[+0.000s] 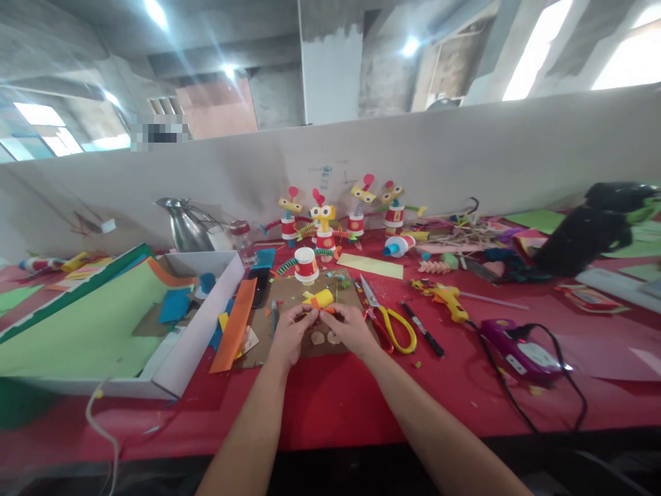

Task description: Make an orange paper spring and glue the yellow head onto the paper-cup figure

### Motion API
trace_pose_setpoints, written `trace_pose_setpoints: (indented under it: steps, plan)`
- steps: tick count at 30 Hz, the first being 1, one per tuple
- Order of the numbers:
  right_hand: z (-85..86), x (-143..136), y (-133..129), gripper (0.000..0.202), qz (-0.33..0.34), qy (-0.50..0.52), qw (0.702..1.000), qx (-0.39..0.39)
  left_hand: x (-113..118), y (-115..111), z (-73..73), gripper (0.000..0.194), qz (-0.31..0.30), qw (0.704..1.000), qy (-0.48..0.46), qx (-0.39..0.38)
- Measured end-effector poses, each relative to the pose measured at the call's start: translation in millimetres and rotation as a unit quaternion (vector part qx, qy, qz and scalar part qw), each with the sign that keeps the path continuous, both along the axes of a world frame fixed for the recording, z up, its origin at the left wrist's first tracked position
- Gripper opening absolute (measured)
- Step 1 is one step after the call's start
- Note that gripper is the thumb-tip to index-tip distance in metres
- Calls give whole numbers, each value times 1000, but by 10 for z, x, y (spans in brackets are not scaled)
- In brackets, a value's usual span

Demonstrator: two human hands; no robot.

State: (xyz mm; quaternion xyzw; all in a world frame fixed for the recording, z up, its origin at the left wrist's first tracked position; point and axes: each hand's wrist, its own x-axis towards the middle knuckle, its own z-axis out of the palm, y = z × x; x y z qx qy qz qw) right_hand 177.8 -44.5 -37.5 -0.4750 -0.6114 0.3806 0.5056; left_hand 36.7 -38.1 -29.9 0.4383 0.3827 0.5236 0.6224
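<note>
Both hands meet over a brown cardboard mat (261, 344) at the front centre. My left hand (292, 333) pinches the left side of a small orange paper piece (316, 303). From the other side, my right hand (351, 329) pinches the same piece, its fingertips close to the left ones. Just beyond the fingertips lies a yellow paper roll (322, 297). A paper cup with a red band (306, 266) and a green coiled strip (287, 266) stands behind the roll. Two pale round pieces (318, 337) lie below the hands.
Red-and-yellow scissors (385, 320), a black marker (423, 331), a yellow glue gun (449, 302) and a purple device (521, 351) with a black cable are on the right. Left are an orange strip (236, 327) and a white box (199, 324). Several cup figures (325, 238) stand behind.
</note>
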Motion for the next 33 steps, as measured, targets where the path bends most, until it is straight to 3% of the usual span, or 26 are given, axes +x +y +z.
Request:
trace_pose_setpoints:
  steps: [4, 8, 11, 14, 18, 23, 33]
  plan:
    - [12, -1, 2, 30, 10, 61, 998, -31, 18, -18, 43, 31, 8, 998, -66, -13]
    - [9, 33, 15, 26, -5, -29, 999, 44, -4, -34, 74, 29, -18, 997, -58, -41]
    - [-2, 42, 22, 28, -12, -63, 996, 54, -37, -18, 73, 30, -29, 997, -40, -56]
    - [-8, 9, 21, 35, -16, -19, 999, 27, -26, 10, 42, 26, -6, 996, -66, -66]
    - [13, -53, 0, 28, 5, 45, 998, 33, 45, 18, 1, 25, 30, 992, -112, -55]
    - [40, -50, -35, 24, -43, -11, 997, 60, 99, -21, 16, 26, 46, 991, -112, -48]
    - [80, 45, -49, 22, -32, -45, 996, 70, 38, -27, 23, 33, -11, 995, -79, -54]
